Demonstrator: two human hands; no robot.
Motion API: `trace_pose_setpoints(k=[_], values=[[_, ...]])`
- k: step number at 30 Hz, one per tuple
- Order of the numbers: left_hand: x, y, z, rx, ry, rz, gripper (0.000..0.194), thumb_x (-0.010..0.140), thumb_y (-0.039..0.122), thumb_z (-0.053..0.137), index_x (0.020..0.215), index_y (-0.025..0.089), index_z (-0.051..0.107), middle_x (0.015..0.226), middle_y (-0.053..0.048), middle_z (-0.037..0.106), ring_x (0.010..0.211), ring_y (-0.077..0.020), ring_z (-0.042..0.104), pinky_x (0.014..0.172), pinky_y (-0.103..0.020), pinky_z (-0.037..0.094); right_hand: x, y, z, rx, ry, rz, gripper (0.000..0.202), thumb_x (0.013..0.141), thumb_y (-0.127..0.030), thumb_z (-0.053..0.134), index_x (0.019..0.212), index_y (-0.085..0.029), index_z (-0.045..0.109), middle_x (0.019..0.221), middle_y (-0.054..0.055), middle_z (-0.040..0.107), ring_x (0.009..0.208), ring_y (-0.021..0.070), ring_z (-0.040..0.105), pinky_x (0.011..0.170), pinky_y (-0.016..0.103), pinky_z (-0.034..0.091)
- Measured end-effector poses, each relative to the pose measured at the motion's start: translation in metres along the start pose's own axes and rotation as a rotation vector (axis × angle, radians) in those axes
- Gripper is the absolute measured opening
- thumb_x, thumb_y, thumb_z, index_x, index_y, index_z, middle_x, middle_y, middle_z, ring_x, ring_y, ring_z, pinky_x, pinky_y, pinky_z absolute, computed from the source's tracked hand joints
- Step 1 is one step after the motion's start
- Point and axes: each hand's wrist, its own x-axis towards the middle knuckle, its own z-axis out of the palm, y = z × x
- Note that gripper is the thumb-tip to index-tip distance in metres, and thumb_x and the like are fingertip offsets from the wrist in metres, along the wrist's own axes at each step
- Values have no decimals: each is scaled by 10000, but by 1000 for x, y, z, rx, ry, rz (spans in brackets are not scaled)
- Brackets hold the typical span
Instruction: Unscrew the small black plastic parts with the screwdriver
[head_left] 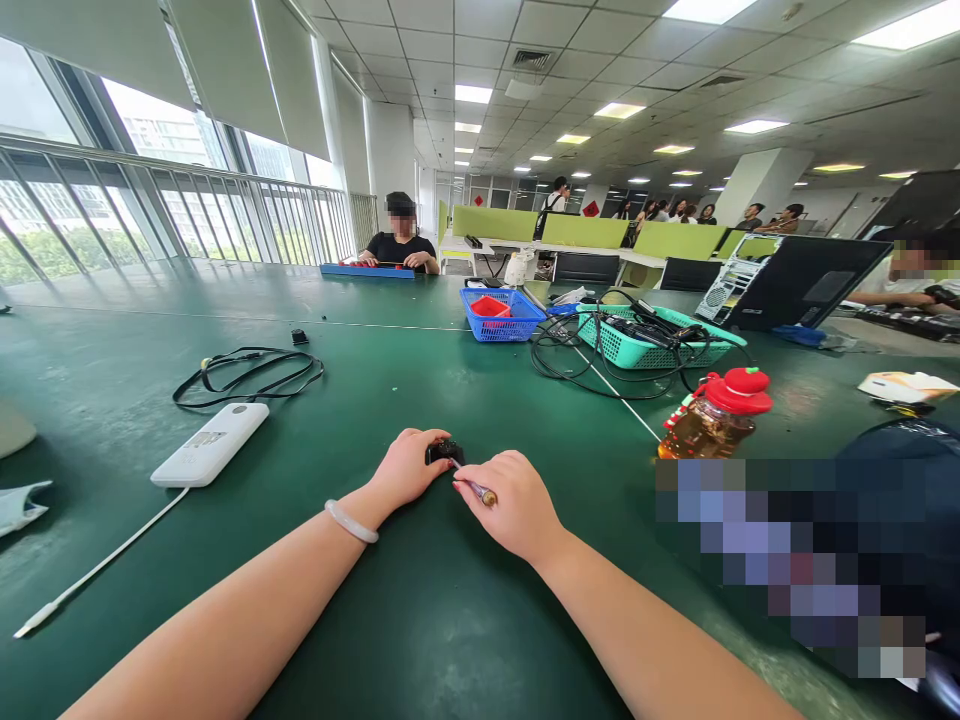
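Note:
Near the middle of the green table (pixel 465 620), my left hand (pixel 405 468) grips a small black object (pixel 444 452) between thumb and fingers; its exact kind is too small to make out. My right hand (pixel 514 500) is closed around a screwdriver (pixel 480 491) with a pale, gold-ended handle. Its thin shaft points up and left, and its tip is at or beside the black object. The fingers partly hide both things. A pale bangle (pixel 351 522) circles my left wrist.
On the left lie a white power bank (pixel 211 445) with a cable and a coiled black cable (pixel 247 375). Ahead stand a blue basket (pixel 504 328) and a teal basket (pixel 637 352) with tangled cords. A red-lidded bottle (pixel 716 415) is at right. A person (pixel 401 240) sits across the table.

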Motion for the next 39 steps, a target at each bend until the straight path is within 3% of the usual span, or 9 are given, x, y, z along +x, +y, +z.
trace_pose_setpoints(k=[21,39], values=[[1,1,0,0,0,14,356,779,278,605,1125,239,675,1117,-56,699,1164,-280,548,996,-401,458,-2,0,-1,-13,-42,-5,152,913,-236,562,849,-211,698,674,14,673,651,152,578,699,293,426],[0,-1,-2,-12,-3,22,337,794,325,614,1116,246,678,1118,-52,698,1159,-279,546,999,-408,453,0,0,-1,11,12,60,143,887,-214,582,816,-218,708,657,8,671,626,151,563,671,278,439]])
